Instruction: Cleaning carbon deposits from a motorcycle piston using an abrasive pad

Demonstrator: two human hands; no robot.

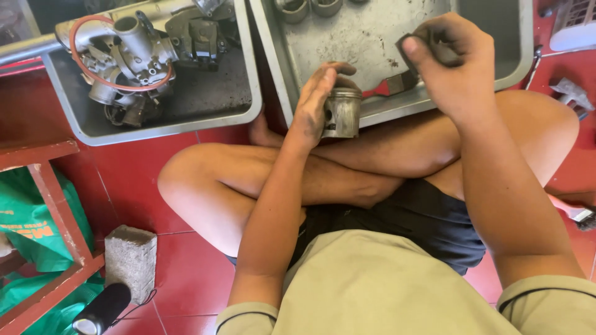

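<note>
I sit cross-legged on a red tiled floor. My left hand [313, 102] grips a dirty metal piston [341, 113], held upright just over the near rim of a grey metal tray [372, 43]. My right hand [450, 59] is closed around a small dark pad, likely an abrasive scrap, raised a little to the right of the piston and apart from it. A red-handled tool [390, 87] lies in the tray between the two hands.
A second grey tray [205, 93] at the left holds a carburettor assembly [127, 56] with an orange ring. Metal cylinders [308, 7] rest at the top of the near tray. A concrete block [129, 254], a red frame [59, 217] and a green bag [31, 217] are at the lower left.
</note>
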